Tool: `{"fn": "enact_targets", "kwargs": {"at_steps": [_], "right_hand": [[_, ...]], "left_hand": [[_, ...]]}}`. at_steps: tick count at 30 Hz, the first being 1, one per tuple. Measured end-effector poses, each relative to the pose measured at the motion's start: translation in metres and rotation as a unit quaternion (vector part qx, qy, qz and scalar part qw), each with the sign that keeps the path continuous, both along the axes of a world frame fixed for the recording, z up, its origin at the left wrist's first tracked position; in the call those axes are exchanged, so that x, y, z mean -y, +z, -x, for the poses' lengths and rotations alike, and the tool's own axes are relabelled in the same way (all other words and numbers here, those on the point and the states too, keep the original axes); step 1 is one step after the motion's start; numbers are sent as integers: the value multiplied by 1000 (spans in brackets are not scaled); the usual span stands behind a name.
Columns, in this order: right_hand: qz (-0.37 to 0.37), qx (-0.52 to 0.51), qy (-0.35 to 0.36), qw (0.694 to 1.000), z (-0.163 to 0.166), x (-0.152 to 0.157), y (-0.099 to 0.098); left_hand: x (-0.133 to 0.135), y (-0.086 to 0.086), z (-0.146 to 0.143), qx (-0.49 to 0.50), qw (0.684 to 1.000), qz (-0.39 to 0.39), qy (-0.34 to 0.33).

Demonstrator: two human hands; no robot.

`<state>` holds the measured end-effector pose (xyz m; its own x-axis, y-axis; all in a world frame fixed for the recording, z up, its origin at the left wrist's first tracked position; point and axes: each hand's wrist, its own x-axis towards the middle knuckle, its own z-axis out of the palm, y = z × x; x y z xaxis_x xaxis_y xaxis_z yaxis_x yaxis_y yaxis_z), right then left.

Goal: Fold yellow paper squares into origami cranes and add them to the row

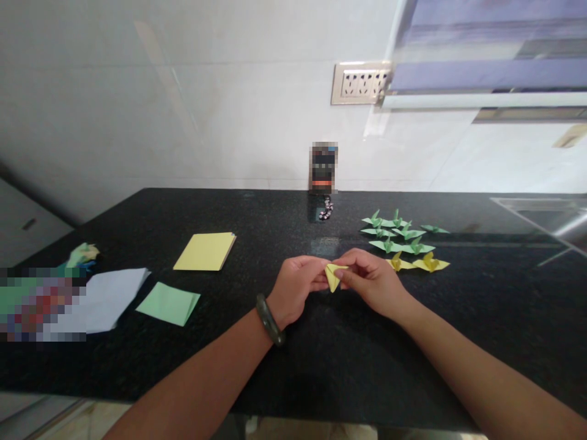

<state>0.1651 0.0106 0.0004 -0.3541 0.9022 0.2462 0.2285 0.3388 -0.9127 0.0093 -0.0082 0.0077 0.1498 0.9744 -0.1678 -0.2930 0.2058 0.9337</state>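
Between my two hands is a small piece of folded yellow paper (332,280), creased into a pointed shape with its tip toward me. My left hand (298,284), with a dark bangle on the wrist, pinches its left side. On the right side, the thumb and fingers of my right hand (371,281) grip the paper's upper edge. Just past my right hand stand two yellow paper cranes (430,263), the nearer one partly covered by the hand. Behind them are several green paper cranes (389,245) in rows.
To the left lie a stack of yellow paper (205,252), a green paper sheet (169,303) and white sheets (107,296). A phone (323,168) with a beaded strap leans against the wall. The black countertop (257,214) has a sink or hob edge at far right.
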Motion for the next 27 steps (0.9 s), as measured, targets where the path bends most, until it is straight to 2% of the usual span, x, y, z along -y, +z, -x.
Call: {"fn": "enact_targets", "kwargs": {"at_steps": [4,6,9,13,18,22,27], "right_hand": [[-54,24,4,998,1,1,-3],[-49,26,-8,998,2,1,-3],[18,2,-35,999,4,1,-4],[123,-64,-29,990,7,1,-2],[172,-83,-14,982,7,0,2],[153,-56,0,987,5,1,0],[49,-1,-6,999,5,4,0]], "left_hand": [[0,-2,-2,-62,997,-6,36],[0,-2,-2,-73,996,-14,38],[0,-2,-2,-97,994,-29,46],[0,-4,-1,-130,989,-52,56],[-2,-8,-1,-154,983,-72,62],[-1,-8,-1,-178,978,-92,63],[2,-2,-1,-185,974,-115,59]]}}
